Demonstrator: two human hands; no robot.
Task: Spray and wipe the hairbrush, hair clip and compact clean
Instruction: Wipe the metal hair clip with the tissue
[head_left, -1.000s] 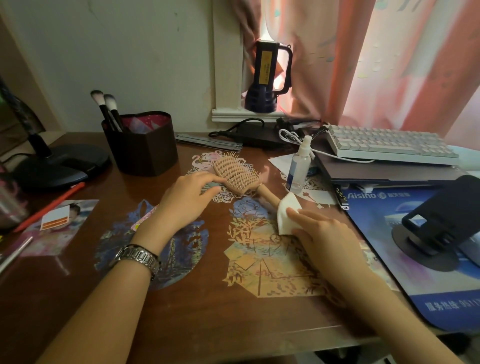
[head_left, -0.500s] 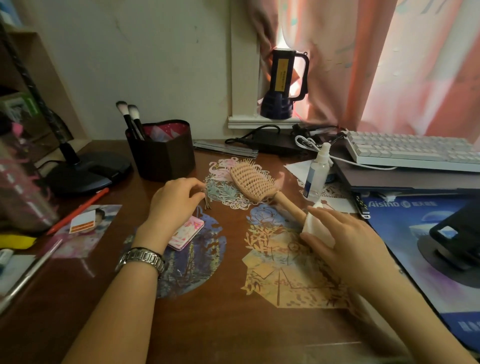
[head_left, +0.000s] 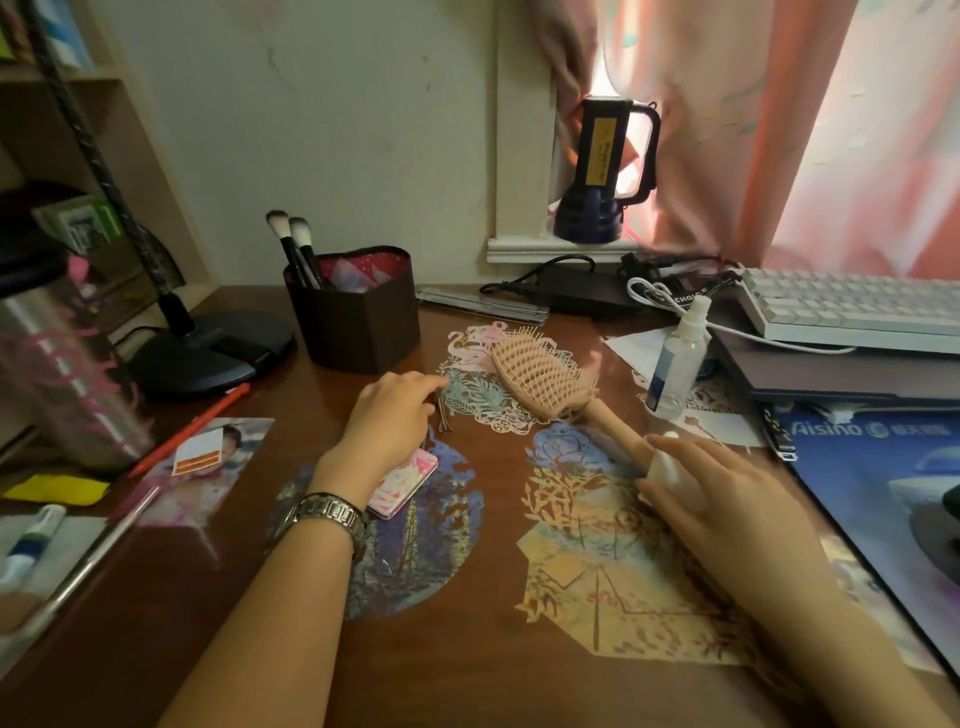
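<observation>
A beige vented hairbrush (head_left: 540, 376) lies bristles-up on the desk, its handle pointing toward my right hand. My right hand (head_left: 727, 504) is closed on a white wipe (head_left: 667, 467) pressed against the handle's end. My left hand (head_left: 389, 421) is just left of the brush head, its fingertips pinching the top of a thin dark hair clip (head_left: 444, 417) that rests on the desk. A pink compact (head_left: 402, 483) lies flat, partly under my left wrist. A clear spray bottle (head_left: 675, 364) stands right of the brush.
A dark brush holder (head_left: 358, 312) and a lamp base (head_left: 208, 353) stand at the back left, with a steel bottle (head_left: 67, 374) at the far left. A keyboard (head_left: 852, 306) on a laptop and a blue mat (head_left: 872, 478) fill the right. Red pen (head_left: 192, 428) and photo lie left.
My left hand has left the brush head and moved down-left onto the hair clip, uncovering the compact. My right hand with the wipe stays at the brush handle. The view has shifted left.
</observation>
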